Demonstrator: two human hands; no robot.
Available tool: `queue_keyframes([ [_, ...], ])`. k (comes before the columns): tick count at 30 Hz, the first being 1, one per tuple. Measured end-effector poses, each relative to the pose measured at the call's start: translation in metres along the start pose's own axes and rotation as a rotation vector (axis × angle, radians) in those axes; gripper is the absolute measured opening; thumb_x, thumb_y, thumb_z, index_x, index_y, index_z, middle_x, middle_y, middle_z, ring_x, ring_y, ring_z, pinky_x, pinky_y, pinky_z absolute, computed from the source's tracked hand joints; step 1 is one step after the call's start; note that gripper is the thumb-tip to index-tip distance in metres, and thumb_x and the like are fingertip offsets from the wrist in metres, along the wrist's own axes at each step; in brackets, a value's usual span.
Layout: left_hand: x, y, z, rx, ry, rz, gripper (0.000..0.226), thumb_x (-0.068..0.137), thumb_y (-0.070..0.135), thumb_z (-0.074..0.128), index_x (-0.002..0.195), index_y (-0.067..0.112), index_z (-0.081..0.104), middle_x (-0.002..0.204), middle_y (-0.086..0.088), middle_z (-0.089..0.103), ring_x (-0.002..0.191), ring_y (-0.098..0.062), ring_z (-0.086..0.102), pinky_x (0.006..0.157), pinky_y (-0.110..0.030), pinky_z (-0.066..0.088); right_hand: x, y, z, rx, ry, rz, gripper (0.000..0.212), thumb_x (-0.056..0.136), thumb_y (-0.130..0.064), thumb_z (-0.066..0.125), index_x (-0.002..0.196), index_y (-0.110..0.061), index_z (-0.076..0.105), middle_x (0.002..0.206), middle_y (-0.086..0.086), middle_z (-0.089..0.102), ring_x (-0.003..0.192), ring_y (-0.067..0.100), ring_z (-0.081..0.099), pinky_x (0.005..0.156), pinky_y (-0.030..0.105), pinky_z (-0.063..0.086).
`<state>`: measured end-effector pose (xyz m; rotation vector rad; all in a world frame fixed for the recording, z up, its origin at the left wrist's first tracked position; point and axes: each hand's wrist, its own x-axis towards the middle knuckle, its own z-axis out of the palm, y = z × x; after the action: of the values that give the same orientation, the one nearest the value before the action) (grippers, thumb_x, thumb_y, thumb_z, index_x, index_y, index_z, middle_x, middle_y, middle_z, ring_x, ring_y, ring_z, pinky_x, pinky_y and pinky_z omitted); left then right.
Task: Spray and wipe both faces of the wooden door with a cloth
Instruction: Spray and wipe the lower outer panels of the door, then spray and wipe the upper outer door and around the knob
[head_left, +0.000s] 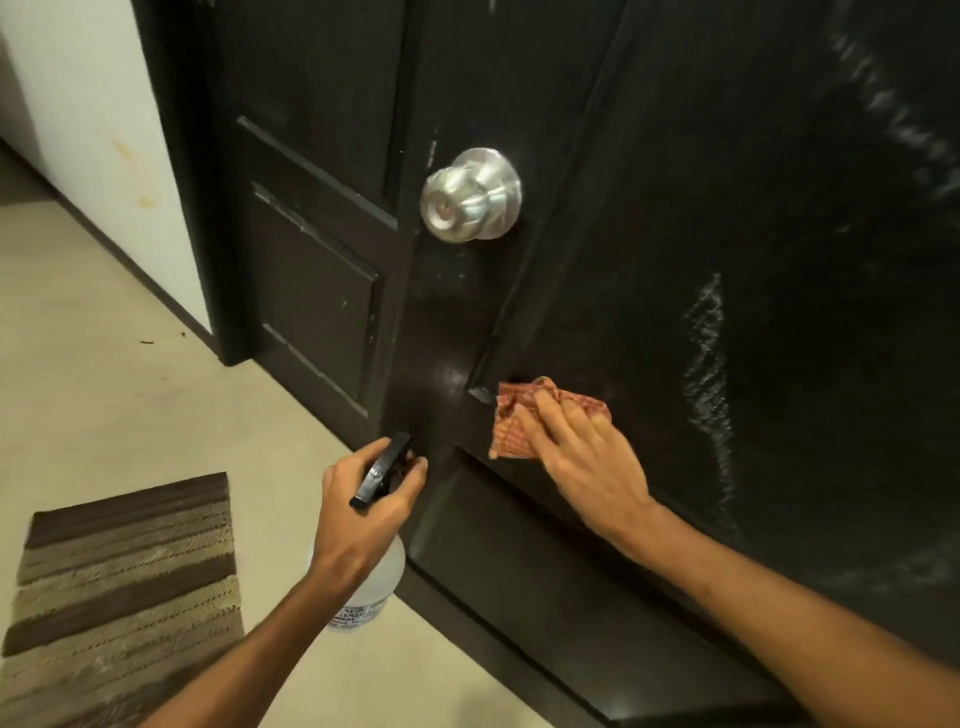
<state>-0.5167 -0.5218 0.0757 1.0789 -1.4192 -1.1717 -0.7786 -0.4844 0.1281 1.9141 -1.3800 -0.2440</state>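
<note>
The wooden door (675, 234) in front of me is dark brown, nearly black, with a glossy finish and raised mouldings framing recessed panels. Pale wet streaks run down its face to the right of the round, brushed-metal doorknob (471, 195), and more smears show toward the upper right.

Below the doorknob and a little to its right, my right hand (582, 457) lies flat against the door, fingers spread and pointing up, pressing a cloth (519, 415) to the wood. The cloth is thin, crumpled and checked in orange-red and cream; it sits at the lower corner of a moulding, its edges poking out above and to the left of my fingers. My right forearm reaches in from the lower right, bare.

Below the doorknob and to its left, my left hand (363, 499) is wrapped around the neck of a spray bottle (376, 577), a finger curled over the front of its black plastic trigger head, whose nozzle nearly touches the door. The bottle's body is translucent white, rounded, with printed lettering too blurred to read, and hangs below my wrist.

Further left of the doorknob stands a second dark panelled leaf (311, 249) with scuffed edges, then a white wall (93, 104) with an orange stain. The floor (130, 405) is smooth and beige, and a woven rug (124, 587) striped in brown and tan lies at lower left.
</note>
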Motion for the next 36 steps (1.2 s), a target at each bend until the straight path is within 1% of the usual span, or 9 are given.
queue_keyframes([
  [3,-0.009,0.024,0.021,-0.04,-0.002,-0.013,0.011,0.089,0.03,0.077,0.088,0.022,0.069,0.072,-0.005,0.068,0.064,-0.024,0.066,0.061,-0.05,0.056,-0.031,-0.004,0.002,-0.015,-0.1,-0.071,0.056,0.09,-0.011,0.038,0.143,-0.005,0.055,0.143,0.018,0.051,0.112,0.032,0.059,0.078,0.04,0.05],
  [5,-0.018,0.051,0.05,-0.066,-0.042,-0.028,0.023,0.083,0.041,0.076,0.091,0.021,0.068,0.078,-0.016,0.068,0.071,-0.038,0.067,0.064,-0.057,0.057,-0.083,0.006,0.0,0.039,-0.232,-0.033,0.058,0.088,-0.009,0.037,0.143,-0.006,0.056,0.141,0.017,0.053,0.111,0.033,0.062,0.077,0.04,0.053],
  [8,-0.026,0.063,0.066,-0.092,-0.068,-0.015,0.027,0.081,0.045,0.075,0.092,0.021,0.068,0.085,-0.024,0.069,0.085,-0.049,0.067,0.071,-0.061,0.057,-0.139,0.029,-0.005,0.109,-0.233,0.065,0.059,0.084,-0.007,0.038,0.138,-0.008,0.063,0.135,0.017,0.062,0.107,0.036,0.065,0.076,0.043,0.058],
  [13,-0.054,0.062,0.074,0.0,-0.125,-0.084,0.019,0.084,0.04,0.077,0.087,0.022,0.071,0.074,-0.017,0.067,0.059,-0.032,0.056,0.059,-0.047,0.053,-0.13,-0.002,-0.025,0.235,-0.22,0.251,0.053,0.085,-0.011,0.04,0.134,-0.01,0.061,0.134,0.015,0.056,0.103,0.033,0.058,0.075,0.042,0.053],
  [16,-0.072,0.076,0.117,0.008,-0.193,-0.137,0.013,0.089,0.026,0.084,0.088,0.017,0.074,0.076,-0.015,0.069,0.06,-0.017,0.054,0.063,-0.039,0.048,-0.133,0.014,-0.027,0.331,-0.254,0.349,0.055,0.083,-0.021,0.063,0.137,-0.012,0.059,0.14,0.014,0.055,0.112,0.03,0.059,0.083,0.041,0.054],
  [20,-0.104,0.093,0.158,0.006,-0.325,-0.164,0.009,0.091,0.012,0.081,0.086,0.012,0.073,0.081,-0.024,0.067,0.058,-0.018,0.047,0.064,-0.033,0.041,-0.251,0.033,-0.033,0.47,-0.224,0.64,0.075,0.064,-0.004,0.083,0.135,-0.011,0.061,0.138,0.016,0.056,0.114,0.036,0.057,0.088,0.045,0.055],
  [26,-0.127,0.118,0.205,0.013,-0.423,-0.165,0.006,0.091,0.009,0.08,0.089,0.008,0.074,0.079,-0.014,0.073,0.05,-0.002,0.051,0.055,-0.02,0.044,-0.335,0.026,-0.051,0.656,-0.037,1.364,0.064,0.07,0.014,0.072,0.129,-0.01,0.069,0.141,0.012,0.051,0.124,0.036,0.053,0.098,0.052,0.055],
  [33,-0.169,0.129,0.259,0.087,-0.471,-0.17,0.014,0.091,0.013,0.08,0.081,0.008,0.072,0.066,-0.009,0.066,0.056,-0.008,0.054,0.047,-0.014,0.04,-0.369,0.059,-0.099,0.663,0.553,1.672,0.055,0.073,0.019,0.055,0.123,0.0,0.07,0.121,0.014,0.056,0.115,0.029,0.059,0.099,0.037,0.051],
  [36,-0.178,0.128,0.269,0.11,-0.487,-0.158,0.018,0.091,0.016,0.081,0.077,0.008,0.071,0.061,0.0,0.062,0.059,-0.012,0.055,0.052,-0.025,0.045,-0.38,0.095,-0.129,0.501,0.772,1.61,0.049,0.079,0.019,0.06,0.124,0.004,0.067,0.12,0.024,0.054,0.118,0.019,0.056,0.094,0.041,0.054],
])
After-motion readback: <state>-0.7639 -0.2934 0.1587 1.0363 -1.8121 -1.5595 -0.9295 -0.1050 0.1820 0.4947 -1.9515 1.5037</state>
